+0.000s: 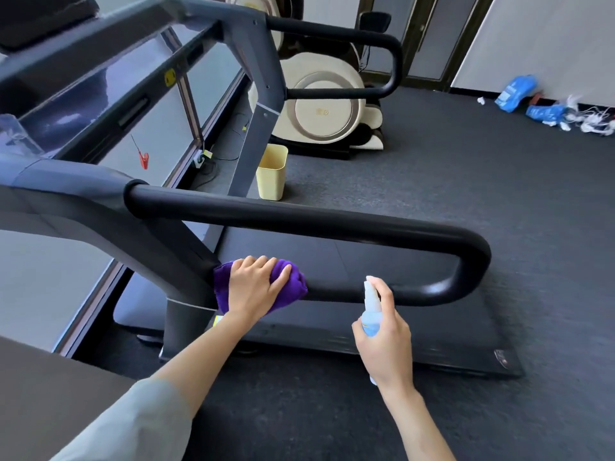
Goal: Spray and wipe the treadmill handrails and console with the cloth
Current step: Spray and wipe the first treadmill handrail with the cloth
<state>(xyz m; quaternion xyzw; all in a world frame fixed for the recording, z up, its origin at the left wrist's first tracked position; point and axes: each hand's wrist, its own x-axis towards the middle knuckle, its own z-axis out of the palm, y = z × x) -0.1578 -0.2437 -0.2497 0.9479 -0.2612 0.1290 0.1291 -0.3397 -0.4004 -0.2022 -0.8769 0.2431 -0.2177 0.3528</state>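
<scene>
Now, stage: wiping the lower bar of the near handrail (332,221), judged mid-task.
Left grip: left hand (254,284) curls over the purple cloth (223,287), pressing it round the lower bar where the bar meets the upright post.
Right grip: right hand (382,341) is clenched round the spray bottle (371,311), nozzle up, just right of the cloth and just short of the bar.
Untouched, by appearance: far handrail (366,41) and console (43,15), well beyond both grips.
Risk 1: spray fired from here may overshoot onto the treadmill belt (332,261) under the bar; a wet belt is slippery.
Risk 2: cloth is bunched, so it may skip the bar's underside.
Risk 3: bottle could slip if the fingers are wet.
</scene>
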